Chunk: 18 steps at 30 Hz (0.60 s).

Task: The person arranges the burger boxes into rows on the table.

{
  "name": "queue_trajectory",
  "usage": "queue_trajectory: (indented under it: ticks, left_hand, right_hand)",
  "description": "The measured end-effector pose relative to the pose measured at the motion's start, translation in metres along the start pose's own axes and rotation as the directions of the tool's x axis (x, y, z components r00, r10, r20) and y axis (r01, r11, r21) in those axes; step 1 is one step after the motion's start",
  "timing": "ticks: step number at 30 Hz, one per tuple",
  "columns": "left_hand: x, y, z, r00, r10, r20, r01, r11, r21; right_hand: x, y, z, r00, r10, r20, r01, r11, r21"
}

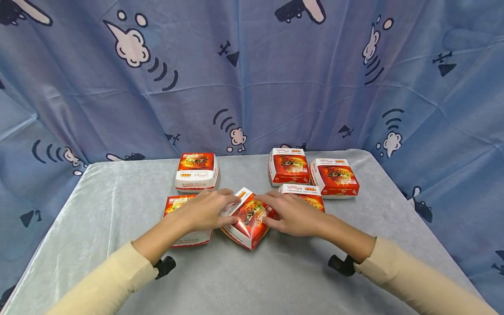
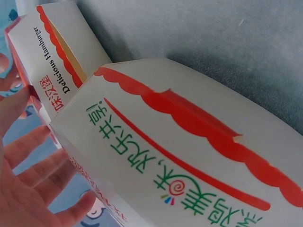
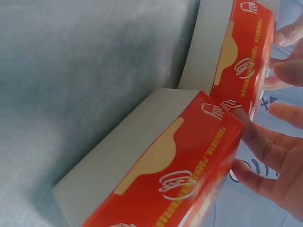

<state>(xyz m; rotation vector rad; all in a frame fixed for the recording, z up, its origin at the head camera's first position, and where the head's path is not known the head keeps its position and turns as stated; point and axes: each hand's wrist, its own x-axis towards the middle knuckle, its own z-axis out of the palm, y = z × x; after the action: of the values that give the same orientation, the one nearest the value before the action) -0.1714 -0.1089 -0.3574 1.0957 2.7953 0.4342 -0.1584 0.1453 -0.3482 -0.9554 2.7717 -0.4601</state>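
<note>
A red and white hamburger box (image 1: 252, 214) lies askew on the table, one corner toward me, between both hands. My left hand (image 1: 210, 210) touches its left side, thumb on the near part and fingers toward the back. My right hand (image 1: 295, 212) touches the right side, its thumb near the front corner. In the right wrist view the right hand's fingers (image 3: 265, 146) are spread at a box's upper edge. Left of the askew box sits another hamburger box (image 1: 193, 238), partly hidden by the left hand and forearm. Behind the right hand is a further hamburger box (image 1: 311, 199), partly covered.
At the back left stands a hamburger box (image 1: 197, 173). Two more at the back right, one hamburger box (image 1: 289, 166) and a second hamburger box (image 1: 334, 177), sit side by side. A grey cloth covers the table (image 1: 252, 280). A blue patterned curtain (image 1: 252, 78) hangs behind it.
</note>
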Motion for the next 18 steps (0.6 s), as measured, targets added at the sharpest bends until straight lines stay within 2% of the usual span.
queue_trajectory:
  ticks: [11,18]
  left_hand:
    - [0.0,-0.0026,-0.0011,1.0,0.003,-0.012,-0.004,0.997,-0.074]
    - [0.0045,-0.0033,-0.0023,1.0,-0.022,-0.001,0.022,0.999,-0.05]
  right_hand:
    - [0.0031,0.0038,0.0059,0.999,-0.022,-0.03,0.02,0.998,-0.056]
    - [0.0067,0.0068,0.008,1.0,0.005,-0.012,-0.006,0.998,-0.07]
